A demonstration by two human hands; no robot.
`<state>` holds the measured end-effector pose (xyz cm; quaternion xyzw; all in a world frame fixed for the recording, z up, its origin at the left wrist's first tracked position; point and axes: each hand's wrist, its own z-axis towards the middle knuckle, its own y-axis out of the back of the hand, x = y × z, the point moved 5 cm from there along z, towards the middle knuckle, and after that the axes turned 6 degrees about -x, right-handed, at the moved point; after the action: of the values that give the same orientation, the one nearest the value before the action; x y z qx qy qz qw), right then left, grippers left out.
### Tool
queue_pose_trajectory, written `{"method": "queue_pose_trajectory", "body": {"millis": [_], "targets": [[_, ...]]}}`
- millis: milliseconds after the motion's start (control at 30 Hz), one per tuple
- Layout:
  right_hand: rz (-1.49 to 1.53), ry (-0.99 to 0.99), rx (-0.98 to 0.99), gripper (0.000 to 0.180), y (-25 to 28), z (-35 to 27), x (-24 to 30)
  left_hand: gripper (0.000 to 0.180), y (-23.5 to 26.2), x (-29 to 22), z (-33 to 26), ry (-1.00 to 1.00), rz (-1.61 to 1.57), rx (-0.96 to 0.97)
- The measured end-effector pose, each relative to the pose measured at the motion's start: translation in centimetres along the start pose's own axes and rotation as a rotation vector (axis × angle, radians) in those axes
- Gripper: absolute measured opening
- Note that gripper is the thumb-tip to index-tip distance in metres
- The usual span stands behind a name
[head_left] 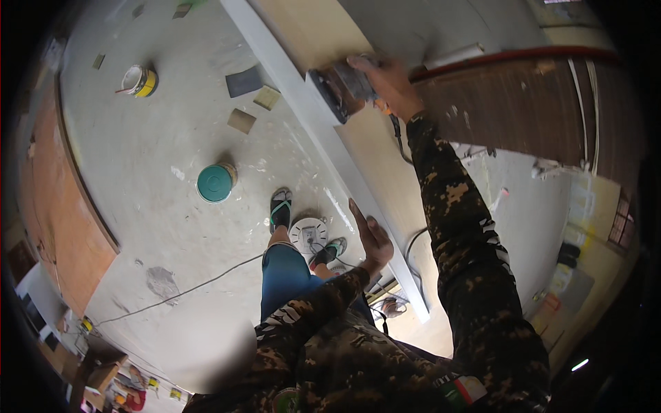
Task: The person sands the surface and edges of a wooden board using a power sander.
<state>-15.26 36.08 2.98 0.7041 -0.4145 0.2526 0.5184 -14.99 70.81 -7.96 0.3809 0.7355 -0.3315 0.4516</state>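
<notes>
So, right hand (394,86) grips sander (343,88) at white edge (339,153), left hand (372,239) unclenched, roomy floor (175,131) alongside

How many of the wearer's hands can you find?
2: the right hand on the sander, farther away; the left hand, open, by the white strip, nearer the body. Neither is hidden.

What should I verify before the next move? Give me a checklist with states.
1. Right hand gripping the power sander: ok.
2. Sander switched off: cannot tell.
3. Left hand apart from the sander: ok.
4. Left hand pressing on the white strip: cannot tell.
5. Floor around the sandalled feet free of cords: not ok, a grey cord runs there.
6. Teal-lidded bucket apart from feet: ok.
</notes>
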Motion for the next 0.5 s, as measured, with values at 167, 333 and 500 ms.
{"method": "queue_pose_trajectory", "body": {"millis": [167, 333, 500], "targets": [[-0.047, -0.117, -0.005, 0.055, 4.7, -8.8, -4.8, 0.065, 0.0, -1.5, 0.7, -0.136, 0.049, -0.006], [-0.059, -0.245, 0.017, 0.056, 7.3, -17.2, -9.6, 0.060, 2.0, 1.3, 2.2, -0.176, -0.029, -0.035], [-0.078, -0.061, -0.098, 0.048, 11.1, -25.8, -15.7, 0.064, 2.2, 0.6, 3.0, -0.130, 0.016, -0.078]]}}
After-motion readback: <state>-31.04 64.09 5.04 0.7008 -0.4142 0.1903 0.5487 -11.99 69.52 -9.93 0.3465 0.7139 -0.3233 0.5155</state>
